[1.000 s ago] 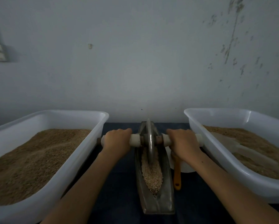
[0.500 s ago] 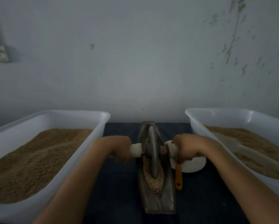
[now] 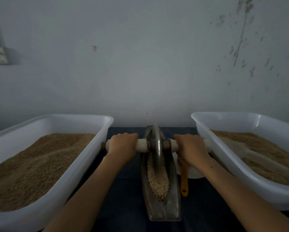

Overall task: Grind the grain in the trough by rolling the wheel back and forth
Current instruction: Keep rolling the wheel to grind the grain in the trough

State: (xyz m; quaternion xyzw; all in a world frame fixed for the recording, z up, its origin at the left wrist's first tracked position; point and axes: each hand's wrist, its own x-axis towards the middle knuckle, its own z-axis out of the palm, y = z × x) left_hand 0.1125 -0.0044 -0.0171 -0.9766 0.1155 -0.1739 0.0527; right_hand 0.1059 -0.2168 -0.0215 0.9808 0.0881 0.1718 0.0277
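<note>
Your left hand (image 3: 122, 147) and right hand (image 3: 191, 149) each curl tight around the white-sleeved axle handle (image 3: 141, 145) — the grey metal wheel (image 3: 156, 148) stands upright at the far end of the long metal trough (image 3: 171, 206), pale crushed grain (image 3: 158, 183) lying nearer you.

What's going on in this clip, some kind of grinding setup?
A person is grinding grain in a narrow metal trough with a wheel on an axle. The left hand and right hand each grip a handle, fingers curled over it. The wheel sits at the trough's far end, with crushed grain lying toward the near end. White tubs of brown grain stand on the left and right, and an orange-handled tool lies beside the trough.
</note>
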